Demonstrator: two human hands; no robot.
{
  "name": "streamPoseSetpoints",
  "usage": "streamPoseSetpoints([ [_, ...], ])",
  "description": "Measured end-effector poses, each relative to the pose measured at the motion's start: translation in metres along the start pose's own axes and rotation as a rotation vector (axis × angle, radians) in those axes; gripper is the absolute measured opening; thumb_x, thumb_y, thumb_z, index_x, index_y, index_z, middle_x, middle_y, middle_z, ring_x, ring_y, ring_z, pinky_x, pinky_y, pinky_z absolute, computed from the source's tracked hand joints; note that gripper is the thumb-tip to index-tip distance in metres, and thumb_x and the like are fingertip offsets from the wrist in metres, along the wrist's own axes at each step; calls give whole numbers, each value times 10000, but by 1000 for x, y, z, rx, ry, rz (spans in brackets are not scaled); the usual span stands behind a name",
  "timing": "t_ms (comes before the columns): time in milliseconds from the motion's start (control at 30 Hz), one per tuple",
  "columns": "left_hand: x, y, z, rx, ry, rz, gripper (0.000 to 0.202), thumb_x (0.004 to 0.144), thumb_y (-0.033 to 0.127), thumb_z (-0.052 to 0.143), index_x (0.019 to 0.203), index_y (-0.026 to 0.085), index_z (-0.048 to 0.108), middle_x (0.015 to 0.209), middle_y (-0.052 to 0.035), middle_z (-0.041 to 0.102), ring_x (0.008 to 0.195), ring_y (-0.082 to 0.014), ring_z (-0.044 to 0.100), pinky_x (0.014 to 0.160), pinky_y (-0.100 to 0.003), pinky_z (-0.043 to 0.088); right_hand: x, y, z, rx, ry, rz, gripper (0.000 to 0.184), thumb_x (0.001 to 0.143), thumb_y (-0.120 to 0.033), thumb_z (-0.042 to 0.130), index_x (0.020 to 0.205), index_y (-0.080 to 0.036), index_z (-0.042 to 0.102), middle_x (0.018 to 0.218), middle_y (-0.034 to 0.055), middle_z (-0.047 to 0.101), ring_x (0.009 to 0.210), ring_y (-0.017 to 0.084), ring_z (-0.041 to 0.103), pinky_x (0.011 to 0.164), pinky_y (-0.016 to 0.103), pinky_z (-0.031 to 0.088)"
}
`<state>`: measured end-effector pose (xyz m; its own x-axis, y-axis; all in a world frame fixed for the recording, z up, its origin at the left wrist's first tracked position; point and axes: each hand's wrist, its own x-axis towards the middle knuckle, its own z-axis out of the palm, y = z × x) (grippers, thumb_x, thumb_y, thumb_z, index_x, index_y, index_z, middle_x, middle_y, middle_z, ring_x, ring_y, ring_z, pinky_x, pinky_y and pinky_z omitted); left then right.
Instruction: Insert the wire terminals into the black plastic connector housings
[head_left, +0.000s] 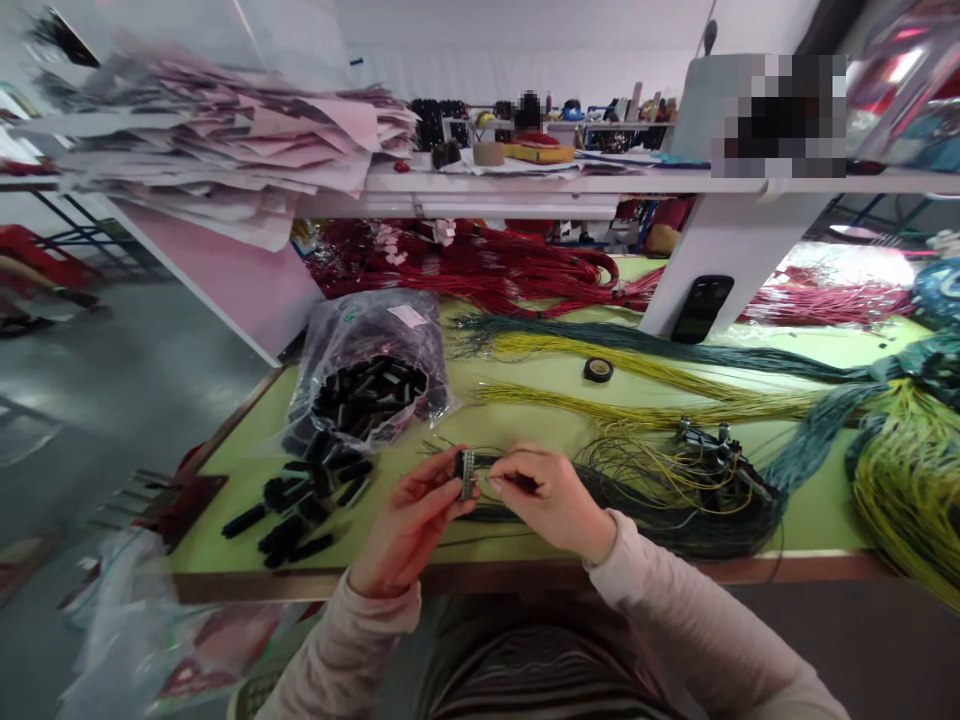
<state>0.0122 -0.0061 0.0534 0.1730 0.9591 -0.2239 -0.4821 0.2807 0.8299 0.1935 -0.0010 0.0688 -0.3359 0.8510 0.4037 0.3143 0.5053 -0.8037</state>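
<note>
Between the thumb and fingers of my left hand (pixel 416 510) is a black connector housing (pixel 466 474), its face with rows of small cavities turned toward the right. My right hand (pixel 551 495) is pinched closed just beside that face, with what looks like a thin wire end (pixel 484 480) at the fingertips; the wire itself is hard to make out. Dark green wires (pixel 637 510) run across the table under and behind my right hand. Loose black connector housings (pixel 292 515) lie in a pile left of my left hand.
A clear plastic bag (pixel 367 370) full of black housings stands behind the pile. Yellow wires (pixel 570 400), black tape (pixel 598 370) and bundled red wires (pixel 465 265) lie further back. A shelf (pixel 630 182) crosses above, its post (pixel 705 250) at right. Metal prongs (pixel 135 495) stick out at left.
</note>
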Motion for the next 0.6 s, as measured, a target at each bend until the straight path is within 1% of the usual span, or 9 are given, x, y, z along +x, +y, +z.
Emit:
streamPoseSetpoints([
  [333,2,-3,0,-20,-7,10,347,631,155,750,970,216,713,826,-21,693,662,-118,655,610,-187,559,1,-3,3,-21,-24,-19,115,811,-137,531,761,-164,631,695,8,523,598,90,483,544,188,392],
  [500,3,-5,-1,-20,5,11,350,634,156,753,976,219,712,844,-19,691,672,-118,657,611,-179,559,0,-2,4,-31,-19,-26,116,806,-132,530,761,-164,631,692,5,518,592,89,482,558,186,402],
  [600,2,-6,-1,-5,20,32,354,629,158,759,975,217,711,850,-18,684,676,-114,652,612,-180,560,0,-1,5,-49,-12,-55,124,807,-123,519,761,-162,627,696,9,526,594,90,485,566,188,404],
])
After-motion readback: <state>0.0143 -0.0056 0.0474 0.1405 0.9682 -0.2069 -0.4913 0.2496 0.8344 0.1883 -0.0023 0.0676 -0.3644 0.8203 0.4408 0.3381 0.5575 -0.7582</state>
